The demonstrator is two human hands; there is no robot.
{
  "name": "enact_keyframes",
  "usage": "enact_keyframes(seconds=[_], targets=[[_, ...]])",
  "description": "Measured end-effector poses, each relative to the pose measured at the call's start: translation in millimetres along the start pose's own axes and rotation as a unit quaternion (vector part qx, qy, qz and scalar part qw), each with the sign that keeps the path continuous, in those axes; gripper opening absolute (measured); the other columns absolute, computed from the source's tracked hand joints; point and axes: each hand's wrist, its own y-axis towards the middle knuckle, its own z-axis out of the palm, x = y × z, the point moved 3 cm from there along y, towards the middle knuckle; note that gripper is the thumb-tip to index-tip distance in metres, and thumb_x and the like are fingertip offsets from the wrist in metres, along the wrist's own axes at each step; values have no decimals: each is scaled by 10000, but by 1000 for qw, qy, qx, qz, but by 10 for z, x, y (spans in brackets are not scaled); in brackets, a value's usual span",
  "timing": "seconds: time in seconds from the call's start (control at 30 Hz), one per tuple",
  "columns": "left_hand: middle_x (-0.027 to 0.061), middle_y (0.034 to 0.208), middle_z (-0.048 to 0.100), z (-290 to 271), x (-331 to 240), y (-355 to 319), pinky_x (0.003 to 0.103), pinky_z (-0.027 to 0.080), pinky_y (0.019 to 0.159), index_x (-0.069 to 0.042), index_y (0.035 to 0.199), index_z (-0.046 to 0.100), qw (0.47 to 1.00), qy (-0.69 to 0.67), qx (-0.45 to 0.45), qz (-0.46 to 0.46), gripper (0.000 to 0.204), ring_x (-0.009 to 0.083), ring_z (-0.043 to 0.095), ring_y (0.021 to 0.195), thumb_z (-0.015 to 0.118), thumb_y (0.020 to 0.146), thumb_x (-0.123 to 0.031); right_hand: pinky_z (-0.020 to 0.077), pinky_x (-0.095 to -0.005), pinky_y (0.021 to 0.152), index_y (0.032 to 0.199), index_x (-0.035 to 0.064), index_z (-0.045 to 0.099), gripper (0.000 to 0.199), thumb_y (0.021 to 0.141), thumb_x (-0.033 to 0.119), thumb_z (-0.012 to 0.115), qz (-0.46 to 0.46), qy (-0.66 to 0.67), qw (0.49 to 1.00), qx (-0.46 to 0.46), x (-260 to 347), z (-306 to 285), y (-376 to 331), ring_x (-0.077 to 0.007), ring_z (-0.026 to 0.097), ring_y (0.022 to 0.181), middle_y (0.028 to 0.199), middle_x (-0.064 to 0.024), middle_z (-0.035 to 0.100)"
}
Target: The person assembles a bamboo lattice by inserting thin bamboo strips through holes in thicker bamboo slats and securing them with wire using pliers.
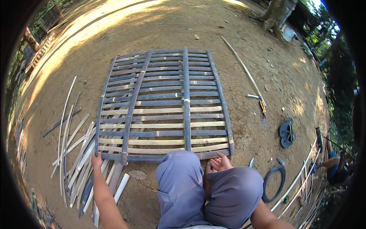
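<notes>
Grey and straw-coloured bamboo is forming the slatted panel (186,99), which is spreading over bare earth directly in front of the person's knees. At its left, loose split-bamboo strips (85,156) are fanning out, some running beneath the slats; if the panel were dragged sideways, these could be catching its underside and cracking a lath. A long pale pole (248,73) is lying well apart at the right. Nearer, a black coil (283,178) is resting beside the right knee, where a shifting foot could be snagging in it; dark sandals (284,131) are sitting beyond. The left hand (97,162) is grasping the panel's near-left corner, thumb showing. The right hand (222,163) is touching the near rail toward the other corner, fingers half curled; I cannot tell whether it is gripping. Uneven lifting could be twisting the frame and pinching fingers under the rail. An orange-handled tool (263,107) is lying by the pole, while a small pointed blade (251,163) is poking out by the right knee, risking a cut if brushed.
</notes>
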Motion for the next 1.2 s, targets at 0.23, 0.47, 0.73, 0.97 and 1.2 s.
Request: enact_keyframes(seconds=[0.23,0.47,0.73,0.97,1.2], targets=[[342,1338,567,62,-350,82,480,392,1105,100,1352,538,987,141,73,-24,806,454,517,1302,479,969,-607,543,-305,749,1023,25,569,306,926,279,710,8,69,997,-27,46,-5,-186,-191,573,830,999,-98,578],[338,1316,584,-141,-377,177,477,411,1084,97,1268,619,972,185,134,-46,917,449,551,1268,402,933,-729,479,-394,911,1299,53,479,497,923,268,722,-66,44,997,16,244,-34,-32,-270,513,1108,1245,-151,513],[349,1123,670,-341,-438,73,481,494,963,155,1115,669,981,120,129,-78,987,436,651,1114,549,829,-782,480,-516,1018,1286,36,523,390,979,263,602,-114,33,988,95,807,186,-417,-302,574,1212,1265,-126,596],[132,967,666,-472,-1234,-634,449,514,662,33,1162,643,952,38,275,-127,878,282,657,871,576,840,-781,558,-473,917,1299,66,475,379,973,203,610,-217,0,976,38,1669,211,-735,-276,660,1075,1205,-124,613],[33,841,668,-182,-1677,-1456,329,499,555,-153,1064,627,892,-186,378,-163,551,165,658,707,655,872,-669,539,-428,931,1251,75,516,379,934,243,638,-227,14,974,-4,2891,260,-253,-239,654,1041,1149,-104,609]])
